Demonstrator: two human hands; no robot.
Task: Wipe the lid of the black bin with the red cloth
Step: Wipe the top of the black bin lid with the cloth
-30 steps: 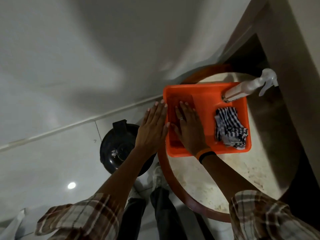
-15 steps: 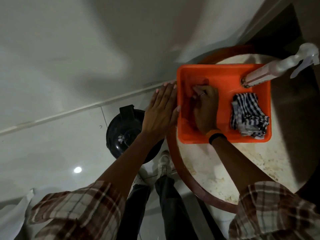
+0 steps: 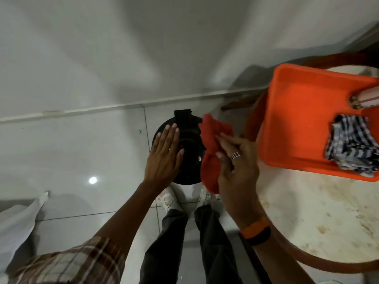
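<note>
The black bin (image 3: pixel 189 154) stands on a pale, glossy tiled floor (image 3: pixel 82 152) close to a white wall (image 3: pixel 143 48), where a light baseboard runs along the join; a bright spot of light reflects off a tile to the left. Its round lid (image 3: pixel 190 140) shows between the two hands. The left hand (image 3: pixel 164 156) is flat over the lid's left side, fingers straight and pressed together, though whether it touches the lid I cannot tell. The right hand (image 3: pixel 235 160) pinches the bunched red cloth (image 3: pixel 211 148) between thumb and fingertips, over the lid's right edge. To the right is a round table (image 3: pixel 317 222) with a stained pale top and reddish-brown rim, carrying an orange tray (image 3: pixel 303 128) that holds a checked cloth (image 3: pixel 352 144). White shoes and dark trousers show below the bin.
</note>
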